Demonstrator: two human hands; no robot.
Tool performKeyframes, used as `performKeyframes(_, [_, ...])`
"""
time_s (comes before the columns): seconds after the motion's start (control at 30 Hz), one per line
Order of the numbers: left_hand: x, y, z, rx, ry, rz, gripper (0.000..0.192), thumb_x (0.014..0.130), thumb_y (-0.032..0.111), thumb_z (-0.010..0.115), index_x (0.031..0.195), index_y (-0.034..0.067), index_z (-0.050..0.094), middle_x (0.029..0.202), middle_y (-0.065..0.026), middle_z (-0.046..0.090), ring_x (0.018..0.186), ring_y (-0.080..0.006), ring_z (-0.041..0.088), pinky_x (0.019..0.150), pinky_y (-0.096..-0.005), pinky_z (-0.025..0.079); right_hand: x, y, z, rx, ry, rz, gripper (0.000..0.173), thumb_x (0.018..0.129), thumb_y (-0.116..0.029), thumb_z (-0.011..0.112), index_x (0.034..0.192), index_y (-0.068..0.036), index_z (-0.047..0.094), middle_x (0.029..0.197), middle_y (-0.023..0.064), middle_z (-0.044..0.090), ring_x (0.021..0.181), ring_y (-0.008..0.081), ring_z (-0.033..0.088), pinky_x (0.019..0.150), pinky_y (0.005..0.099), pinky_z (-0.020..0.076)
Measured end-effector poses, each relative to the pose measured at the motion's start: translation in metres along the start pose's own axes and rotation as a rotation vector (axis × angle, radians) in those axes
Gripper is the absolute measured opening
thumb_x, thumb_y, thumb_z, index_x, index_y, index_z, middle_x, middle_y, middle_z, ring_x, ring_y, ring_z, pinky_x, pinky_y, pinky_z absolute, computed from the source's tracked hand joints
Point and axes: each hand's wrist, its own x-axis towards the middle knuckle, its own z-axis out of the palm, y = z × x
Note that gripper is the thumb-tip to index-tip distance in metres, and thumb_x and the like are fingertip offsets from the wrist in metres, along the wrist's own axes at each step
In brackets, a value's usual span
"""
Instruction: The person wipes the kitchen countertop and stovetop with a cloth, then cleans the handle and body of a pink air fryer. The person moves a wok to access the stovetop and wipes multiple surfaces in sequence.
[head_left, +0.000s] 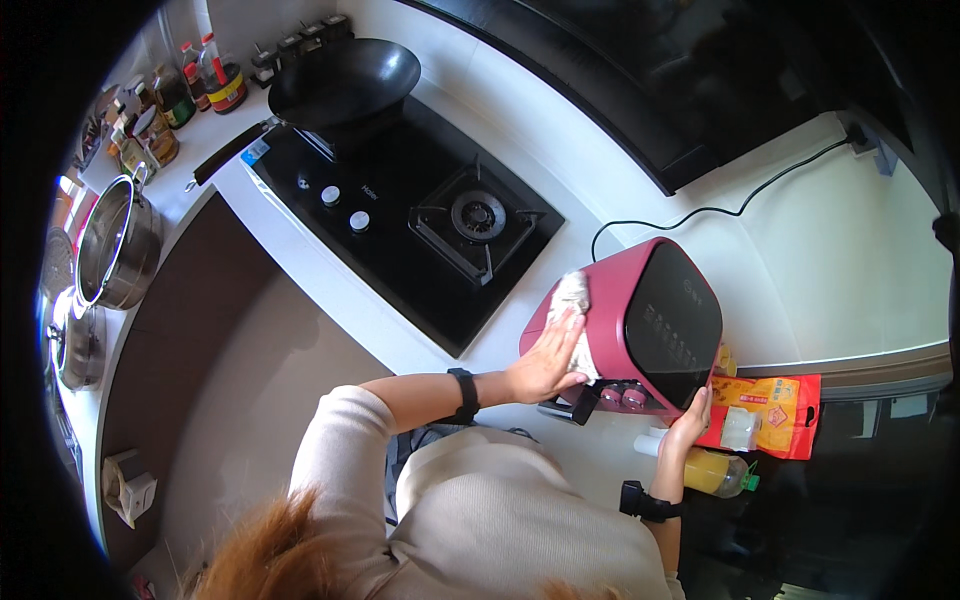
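Observation:
A red air fryer (611, 311) with a glossy black top (679, 322) stands on the white counter to the right of the gas hob. My left hand (551, 356) presses a pale, patterned cloth (570, 296) flat against its left side, fingers extended over the fabric. At the near right corner, my right hand (690, 427) grips the fryer's edge, thumb along the rim and the other fingers partly hidden. Two knobs (624, 395) and a black handle (574, 409) are on the fryer's near face, just below my left hand.
A black cord (675, 225) runs from behind the fryer to a wall socket. The gas hob (390, 202) carries a wok (345, 82). Right of the fryer lie a red-and-yellow packet (780, 416) and a bottle of yellow liquid (712, 472). Pots (112, 247) and sauce bottles (172, 97) line the left counter.

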Motion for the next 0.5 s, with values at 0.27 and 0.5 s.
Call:
performKeyframes(0.27, [0.061, 0.030, -0.001, 0.347, 0.355, 0.569, 0.090, 0.085, 0.053, 0.065, 0.142, -0.007, 0.029, 0.138, -0.0381, 0.035, 0.132, -0.0561, 0.033, 0.109, -0.0660, 0.026, 0.006, 0.010, -0.001, -0.059, -0.045, -0.066, 0.052, 0.104, -0.031, 0.042, 0.140, 0.006, 0.043, 0.147, 0.0177, 0.044, 0.135, 0.0281, 0.040, 0.113, 0.0363, 0.0270])
performKeyframes(0.5, [0.017, -0.025, 0.033, 0.173, 0.324, 0.284, 0.099, 0.082, 0.058, 0.065, 0.144, -0.008, 0.024, 0.139, -0.0440, 0.030, 0.129, -0.0608, 0.033, 0.110, -0.0655, 0.025, 0.006, 0.007, -0.002, -0.034, -0.091, -0.068, 0.055, 0.104, -0.033, 0.042, 0.143, 0.006, 0.039, 0.155, 0.0197, 0.032, 0.143, 0.0314, 0.029, 0.117, 0.0382, 0.0203])
